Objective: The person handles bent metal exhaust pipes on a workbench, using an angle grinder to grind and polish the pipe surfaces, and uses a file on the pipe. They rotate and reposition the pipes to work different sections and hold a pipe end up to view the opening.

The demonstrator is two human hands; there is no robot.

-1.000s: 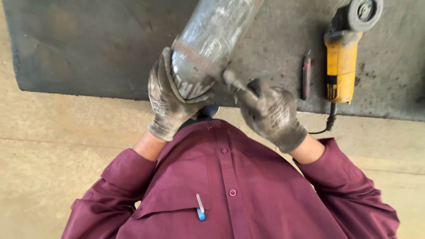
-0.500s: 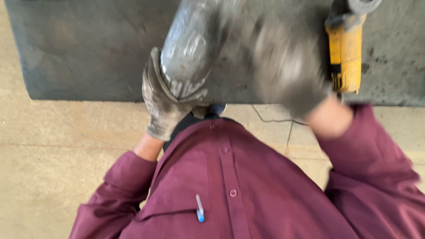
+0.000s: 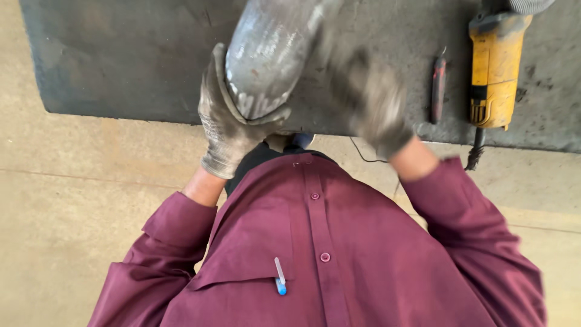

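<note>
Pipe (image 3: pixel 266 60), one only: grey metal, thick and round, tilted from upper right down to its near rounded end, over the near edge of the workbench (image 3: pixel 121 66). Cupped from below at that near end by the left hand (image 3: pixel 233 124) in a soiled grey work glove, fingers curled up round the left side and thumb (image 3: pixel 266 118) wrapped across the bottom rim, so closed firmly on the pipe. Just right of the pipe, the right hand (image 3: pixel 369 103), also gloved, badly blurred; cannot tell whether closed on anything or merely beside the pipe's flank. Two gloves in all, one per hand.

Farther right on the bench, well apart from the pipe: one small dark tool with a reddish handle (image 3: pixel 438 88), lying lengthwise near to far, and just beside it one yellow angle grinder (image 3: pixel 493 66), its disc end cut off at the far edge of view, its black cord (image 3: pixel 475 151) dropping off the near edge. One thinner dark wire (image 3: pixel 363 154) hanging below the bench edge near the right wrist.

One pen with a blue tip (image 3: pixel 279 278) clipped in the pocket of a maroon buttoned shirt (image 3: pixel 339 254); three buttons visible down the placket.

Bench top dark grey, scuffed and stained, sheet-like, with a straight near edge. Below and to the left, a bare tan concrete floor (image 3: pixel 72 200) crossed by a faint seam.
</note>
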